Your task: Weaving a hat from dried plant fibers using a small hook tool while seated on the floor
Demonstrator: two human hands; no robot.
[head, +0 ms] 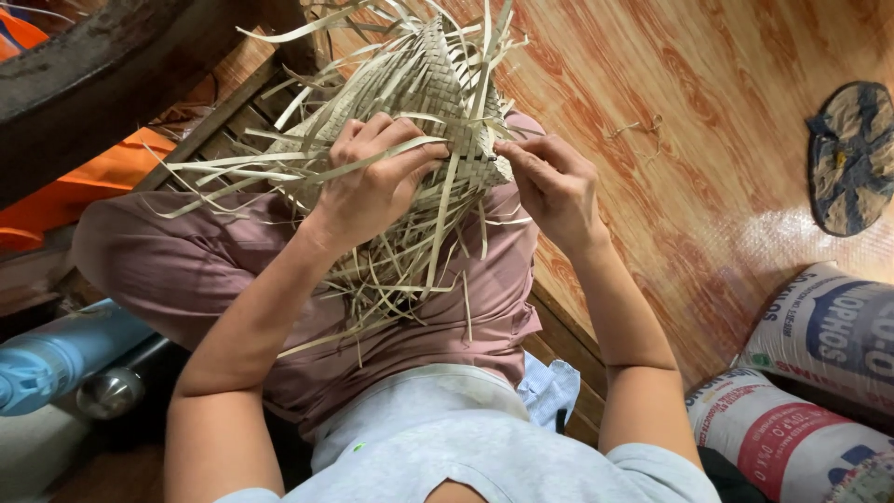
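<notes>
Gripping woven straw piece (438, 84), left hand (372, 177) clenched, right hand (554, 186) pinching edge, fingertips partly hidden

A half-woven piece of pale, flat straw strips (438, 84) is held above the lap, its finished part plaited in a tight checked pattern and tilted up away from the body. Many loose strip ends are splayed out on all sides and hang down over the thighs.

Lt grey tee (447, 438), mauve trousers (186, 270), arms bare.
</notes>
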